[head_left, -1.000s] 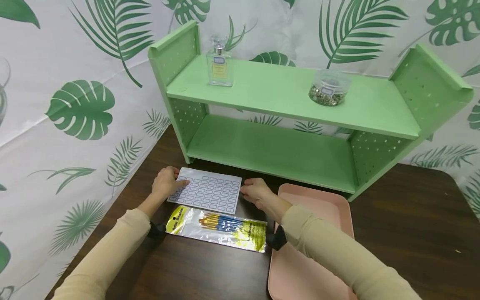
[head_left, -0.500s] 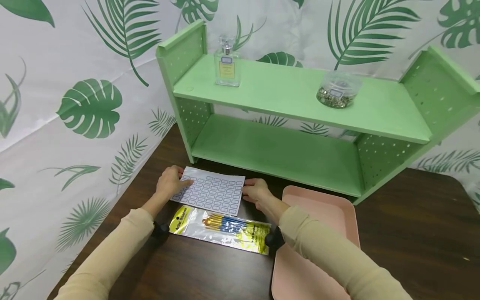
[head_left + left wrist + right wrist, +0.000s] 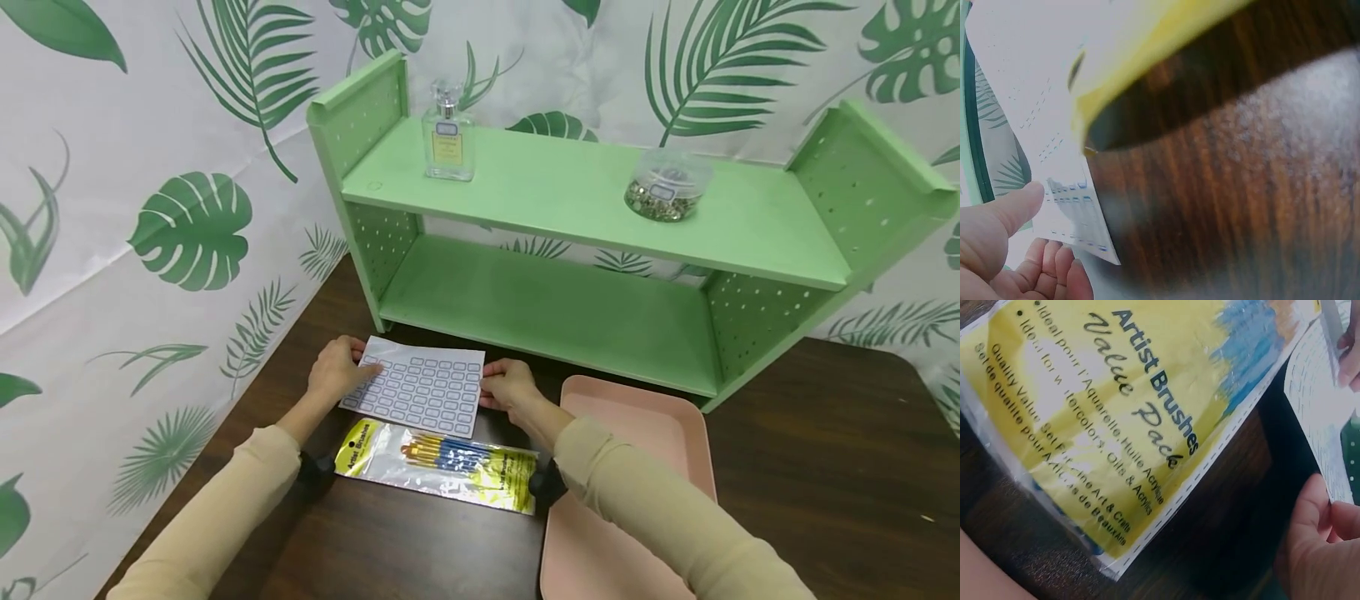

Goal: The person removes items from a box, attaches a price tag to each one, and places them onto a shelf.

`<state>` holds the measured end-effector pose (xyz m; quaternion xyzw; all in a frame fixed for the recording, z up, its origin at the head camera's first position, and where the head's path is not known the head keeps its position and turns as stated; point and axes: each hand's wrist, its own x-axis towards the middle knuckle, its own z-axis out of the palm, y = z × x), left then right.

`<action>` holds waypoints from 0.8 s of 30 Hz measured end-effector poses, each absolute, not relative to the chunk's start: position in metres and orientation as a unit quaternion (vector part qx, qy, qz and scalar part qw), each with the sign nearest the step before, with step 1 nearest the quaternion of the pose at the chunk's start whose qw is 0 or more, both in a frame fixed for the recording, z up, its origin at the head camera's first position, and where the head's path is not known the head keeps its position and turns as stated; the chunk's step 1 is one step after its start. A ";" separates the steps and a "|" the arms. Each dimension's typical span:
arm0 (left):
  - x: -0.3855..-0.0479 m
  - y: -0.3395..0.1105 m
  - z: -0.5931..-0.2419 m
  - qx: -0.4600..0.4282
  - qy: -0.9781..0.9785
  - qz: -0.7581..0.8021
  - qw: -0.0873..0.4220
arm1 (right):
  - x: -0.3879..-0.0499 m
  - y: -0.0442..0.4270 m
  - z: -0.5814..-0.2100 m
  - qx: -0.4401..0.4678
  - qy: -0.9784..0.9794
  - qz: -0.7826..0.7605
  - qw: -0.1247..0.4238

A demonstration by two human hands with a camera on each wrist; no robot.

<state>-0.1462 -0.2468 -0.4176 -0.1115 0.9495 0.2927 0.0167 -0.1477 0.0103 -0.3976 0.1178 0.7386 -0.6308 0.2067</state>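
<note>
In the head view a white sheet of small blue-framed label stickers point(image 3: 420, 392) spans the space between both hands, with a gap in its far row of labels. The left hand point(image 3: 335, 372) grips its left edge, thumb on top and fingers beneath, as the left wrist view confirms. At the opposite edge the right hand point(image 3: 513, 390) pinches the sheet between thumb and fingers, seen close up in the right wrist view. Just nearer than the sheet lies a clear and yellow pack of artist brushes point(image 3: 442, 467) with blue handles, flat on the dark wooden table point(image 3: 420, 550).
Behind the hands stands a green two-tier shelf point(image 3: 555, 304). A glass perfume bottle point(image 3: 447, 146) and a clear round jar point(image 3: 666, 190) of small metallic bits stand on its upper tier, both with labels. A pink tray point(image 3: 592, 575) lies right, under the right forearm.
The sheet's far edge now bows more, and the sheet looks slightly tilted. Both hands stay at its two ends. The head view has shifted a little; brushes, tray and shelf items stay put.
</note>
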 end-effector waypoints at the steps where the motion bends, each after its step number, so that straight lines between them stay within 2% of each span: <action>1: -0.146 -0.247 -0.418 -0.109 0.949 0.296 0.013 | -0.148 0.011 -0.397 0.118 0.739 -0.631 0.206; 16: -0.143 -0.247 -0.413 -0.081 0.898 0.430 -0.046 | -0.144 0.032 -0.385 0.090 0.753 -0.624 0.187; 19: -0.142 -0.245 -0.411 -0.071 0.872 0.482 -0.048 | -0.145 0.039 -0.378 0.051 0.776 -0.608 0.160; 24: -0.139 -0.242 -0.406 -0.065 0.847 0.525 -0.047 | -0.146 0.045 -0.362 -0.039 0.827 -0.555 0.079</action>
